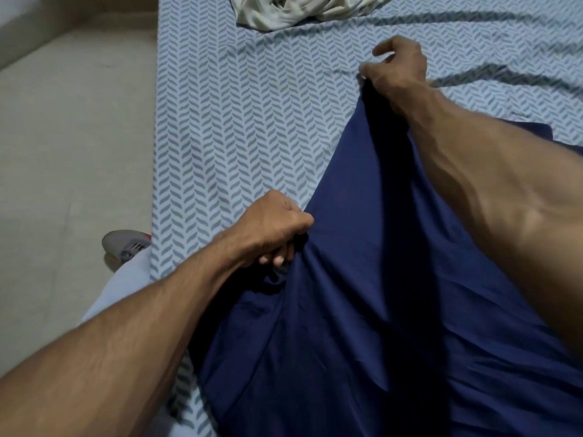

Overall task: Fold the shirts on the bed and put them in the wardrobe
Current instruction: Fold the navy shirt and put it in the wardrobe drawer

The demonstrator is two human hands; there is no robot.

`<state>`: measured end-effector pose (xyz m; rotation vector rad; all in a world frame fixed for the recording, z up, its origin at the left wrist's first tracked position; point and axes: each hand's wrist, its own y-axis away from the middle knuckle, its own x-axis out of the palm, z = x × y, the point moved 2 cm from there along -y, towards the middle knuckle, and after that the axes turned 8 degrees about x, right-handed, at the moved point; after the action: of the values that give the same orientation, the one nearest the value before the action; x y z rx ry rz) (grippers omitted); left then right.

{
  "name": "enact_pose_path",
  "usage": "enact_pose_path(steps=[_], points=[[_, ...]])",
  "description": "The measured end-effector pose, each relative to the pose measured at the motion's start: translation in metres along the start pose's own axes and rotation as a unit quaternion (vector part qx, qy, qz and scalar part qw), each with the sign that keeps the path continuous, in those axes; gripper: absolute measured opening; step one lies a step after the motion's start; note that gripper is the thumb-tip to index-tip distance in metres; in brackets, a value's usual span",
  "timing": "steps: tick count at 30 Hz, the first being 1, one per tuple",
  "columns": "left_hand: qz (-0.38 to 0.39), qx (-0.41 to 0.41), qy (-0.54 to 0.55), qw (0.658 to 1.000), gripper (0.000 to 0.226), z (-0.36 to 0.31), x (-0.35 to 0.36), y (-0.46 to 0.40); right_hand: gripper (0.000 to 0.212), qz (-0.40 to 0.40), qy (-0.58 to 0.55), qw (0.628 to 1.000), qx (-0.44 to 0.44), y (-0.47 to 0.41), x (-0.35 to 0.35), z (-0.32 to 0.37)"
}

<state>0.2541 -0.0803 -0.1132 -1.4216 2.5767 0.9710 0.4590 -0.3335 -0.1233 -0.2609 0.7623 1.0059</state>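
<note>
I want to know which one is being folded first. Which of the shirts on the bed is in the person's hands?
The navy blue shirt, gripped by the left hand and right hand. The pale grey-green shirt lies crumpled and untouched at the far end.

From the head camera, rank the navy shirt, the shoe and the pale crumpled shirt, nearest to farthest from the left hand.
1. Navy shirt: gripped by the left hand.
2. Shoe: on the floor, left of that hand, beside the bed.
3. Pale crumpled shirt: at the far end of the bed.
</note>
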Motion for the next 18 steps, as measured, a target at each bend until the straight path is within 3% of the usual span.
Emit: enact_pose_path(steps=[3, 7, 10, 14, 18], points=[[0.000, -0.007, -0.009, 1.000, 0.028, 0.000, 0.001, -0.001, 0.033, -0.018, -0.035, 0.999, -0.006, -0.003, -0.001, -0.003], [-0.006, -0.014, -0.024, 1.000, 0.025, -0.007, 0.004, 0.002, 0.050, 0.000, 0.021, 0.999, -0.036, 0.012, -0.024, -0.005], [-0.030, -0.018, -0.040, 0.999, 0.027, -0.007, 0.005, 0.003, 0.048, -0.034, 0.073, 0.995, -0.051, 0.029, -0.063, -0.034], [-0.068, -0.012, -0.099, 0.993, 0.032, -0.014, 0.018, 0.006, 0.040, -0.127, 0.113, 0.985, -0.020, 0.056, -0.182, -0.140], [-0.144, -0.006, -0.174, 0.974, 0.034, -0.016, 0.026, 0.006, 0.033, -0.196, 0.110, 0.970, 0.097, 0.093, -0.289, -0.266]])
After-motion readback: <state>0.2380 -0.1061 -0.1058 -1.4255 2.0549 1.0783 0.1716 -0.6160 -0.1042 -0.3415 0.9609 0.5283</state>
